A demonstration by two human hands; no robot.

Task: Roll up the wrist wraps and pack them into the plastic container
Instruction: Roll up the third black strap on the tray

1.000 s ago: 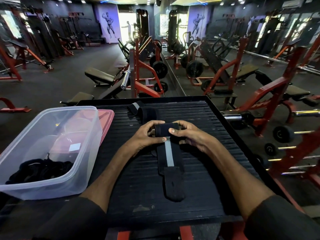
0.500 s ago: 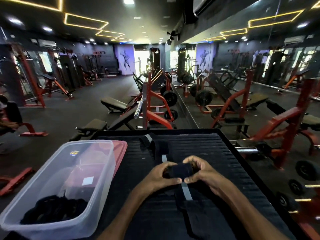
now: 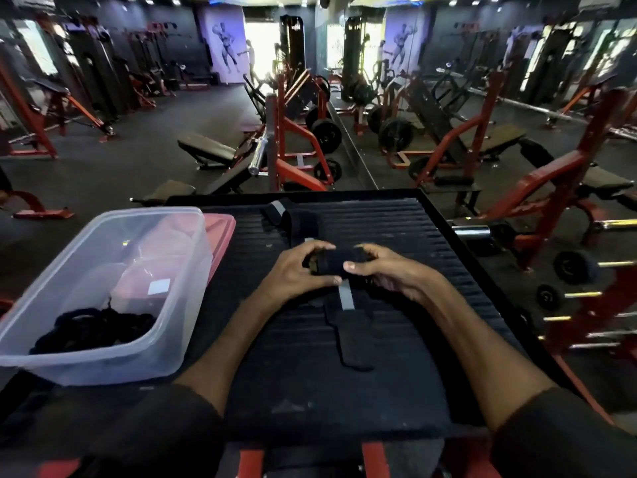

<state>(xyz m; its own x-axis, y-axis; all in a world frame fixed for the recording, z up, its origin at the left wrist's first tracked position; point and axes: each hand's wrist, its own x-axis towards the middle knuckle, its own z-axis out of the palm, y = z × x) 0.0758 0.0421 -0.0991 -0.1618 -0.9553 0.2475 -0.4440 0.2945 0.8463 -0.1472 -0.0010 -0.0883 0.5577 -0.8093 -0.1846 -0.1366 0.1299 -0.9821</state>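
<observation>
While the wrap (image 3: 339, 264) sits half rolled mid-mat (image 3: 396, 343), its roll lies crosswise and its flat tail (image 3: 348, 334) runs straight back toward the person, so the rolling should come that way. Left hand (image 3: 293, 276) and right hand (image 3: 387, 270) pinch the roll's two ends, equally near. It's black with a grey stripe. The container (image 3: 179, 305) sits off left, a dark bundle inside.

Setting: commercial gym. Evidence: red-framed machine (image 3: 296, 172), padded bench (image 3: 206, 148) and black weight plates (image 3: 325, 134) stood well beyond the left hand (image 3: 296, 274). Dumbbells (image 3: 574, 267) sat racked to the right of the right hand (image 3: 389, 270). A bodybuilder mural (image 3: 224, 46) was on the far wall ahead of both hands.
</observation>
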